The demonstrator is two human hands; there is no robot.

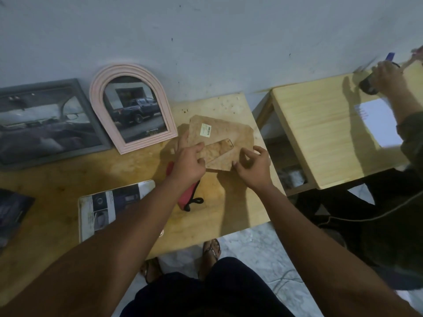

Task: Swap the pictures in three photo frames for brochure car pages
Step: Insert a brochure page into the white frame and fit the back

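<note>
A pale wall (206,30) backs the wooden table (68,179); a second table (320,124) stands to the right, where another person's hand (386,76) works. Two frames lean at far left, seemingly finished: a grey frame (52,120) with a car interior and a pink arched frame (134,106) with a pickup page. The third frame (219,136) lies face down, centre, so one swap looks unfinished. The left hand (187,163) pinches its stand flap (217,154); the right hand (254,168) pinches the near edge. A brochure (103,207) and red scissors (187,195) lie near.
</note>
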